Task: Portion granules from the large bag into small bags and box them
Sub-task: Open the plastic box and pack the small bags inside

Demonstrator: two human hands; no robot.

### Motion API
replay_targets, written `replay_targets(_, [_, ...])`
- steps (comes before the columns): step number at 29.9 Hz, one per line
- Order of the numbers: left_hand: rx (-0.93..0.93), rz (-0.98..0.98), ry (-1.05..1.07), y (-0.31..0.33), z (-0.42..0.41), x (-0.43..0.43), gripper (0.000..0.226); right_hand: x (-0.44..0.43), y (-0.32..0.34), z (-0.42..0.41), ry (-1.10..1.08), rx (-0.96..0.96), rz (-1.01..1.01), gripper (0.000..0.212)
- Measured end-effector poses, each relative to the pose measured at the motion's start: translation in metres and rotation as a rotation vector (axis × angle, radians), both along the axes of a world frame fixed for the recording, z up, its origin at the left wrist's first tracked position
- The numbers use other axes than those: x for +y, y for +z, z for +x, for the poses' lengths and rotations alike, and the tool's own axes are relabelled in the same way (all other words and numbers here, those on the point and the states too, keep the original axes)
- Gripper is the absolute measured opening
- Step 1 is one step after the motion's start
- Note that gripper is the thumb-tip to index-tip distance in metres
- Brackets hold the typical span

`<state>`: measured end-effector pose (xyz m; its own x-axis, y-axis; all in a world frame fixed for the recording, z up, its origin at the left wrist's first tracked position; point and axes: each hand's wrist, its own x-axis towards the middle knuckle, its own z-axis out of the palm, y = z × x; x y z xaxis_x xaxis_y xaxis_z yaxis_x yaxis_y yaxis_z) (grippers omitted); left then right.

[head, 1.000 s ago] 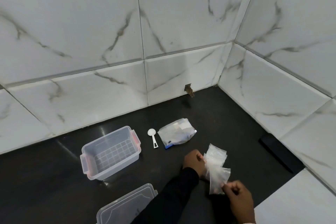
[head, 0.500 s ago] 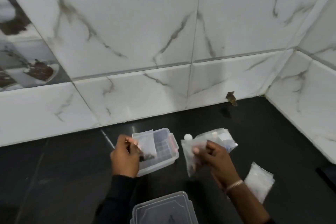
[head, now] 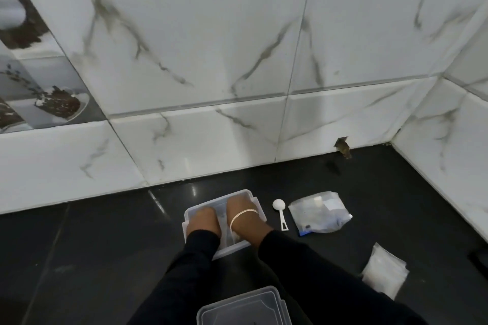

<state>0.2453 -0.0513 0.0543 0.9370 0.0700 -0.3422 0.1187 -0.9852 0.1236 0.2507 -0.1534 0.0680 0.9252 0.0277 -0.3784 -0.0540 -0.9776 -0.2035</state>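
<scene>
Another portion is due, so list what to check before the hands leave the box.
1. Contents of box: cannot tell; left hand and right hand cover its inside.
2. Lid off the box: ok, it lies nearer the person.
3. Scoop free beside the box: ok.
4. Large bag open: cannot tell.
5. Spare small bags on the counter, at right: ok.

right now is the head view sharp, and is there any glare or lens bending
Head view: soft throughout, smear strongest on the wall tiles at upper left; small glare spots on the black counter behind the box; the wide lens bends the tile joints; light is dim and even, and the left hand and right hand in the box hide their fingers.
</scene>
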Motion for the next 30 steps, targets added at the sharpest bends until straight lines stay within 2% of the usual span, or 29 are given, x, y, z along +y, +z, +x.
replay_targets(3, [-0.047,0.038,-0.024,0.012,-0.007,-0.001,0.033,-0.003,0.001,-0.013,0.004,-0.13,-0.051,0.018])
replay_targets(6, [-0.172,-0.033,0.023,0.033,-0.016,-0.006,0.025,-0.027,0.009,-0.039,-0.022,-0.342,0.019,0.048])
replay_targets(7, [-0.234,-0.041,0.008,0.043,-0.02,-0.011,0.021,-0.042,0.014,-0.055,-0.069,-0.406,0.064,0.049])
replay_targets(9, [-0.344,-0.122,-0.056,0.061,-0.037,-0.033,0.012,-0.076,0.012,-0.091,-0.215,-0.475,0.177,0.03])
replay_targets(10, [-0.365,-0.234,-0.085,0.067,-0.049,-0.046,0.009,-0.095,0.007,-0.111,-0.321,-0.517,0.246,0.017])
replay_targets(11, [-0.324,-0.405,-0.115,0.067,-0.064,-0.067,0.011,-0.119,0.003,-0.135,-0.456,-0.56,0.275,0.008])
replay_targets(13, [-0.063,-0.762,-0.168,0.048,-0.097,-0.117,0.019,-0.173,-0.012,-0.187,-0.772,-0.674,0.347,0.015])
replay_targets(14, [0.073,-0.833,-0.205,0.033,-0.109,-0.137,0.02,-0.191,-0.022,-0.206,-0.931,-0.699,0.395,0.017])
replay_targets(16, [0.238,-0.823,-0.302,0.0,-0.133,-0.182,0.025,-0.223,-0.039,-0.239,-1.185,-0.624,0.448,0.026])
replay_targets(19, [0.346,-0.796,-0.397,-0.04,-0.16,-0.241,0.05,-0.25,-0.062,-0.268,-1.316,-0.502,0.521,0.041])
replay_targets(21, [0.299,-0.77,-0.409,-0.056,-0.165,-0.263,0.041,-0.253,-0.071,-0.27,-1.322,-0.478,0.591,0.037])
replay_targets(25, [0.238,-0.695,-0.43,-0.063,-0.166,-0.288,0.013,-0.257,-0.076,-0.273,-1.297,-0.491,0.629,0.015])
replay_targets(28, [0.218,-0.661,-0.431,-0.061,-0.166,-0.288,0.029,-0.259,-0.082,-0.275,-1.254,-0.479,0.597,0.017])
replay_targets(30, [0.21,-0.644,-0.479,-0.062,-0.166,-0.287,0.026,-0.26,-0.085,-0.277,-1.266,-0.462,0.608,0.018])
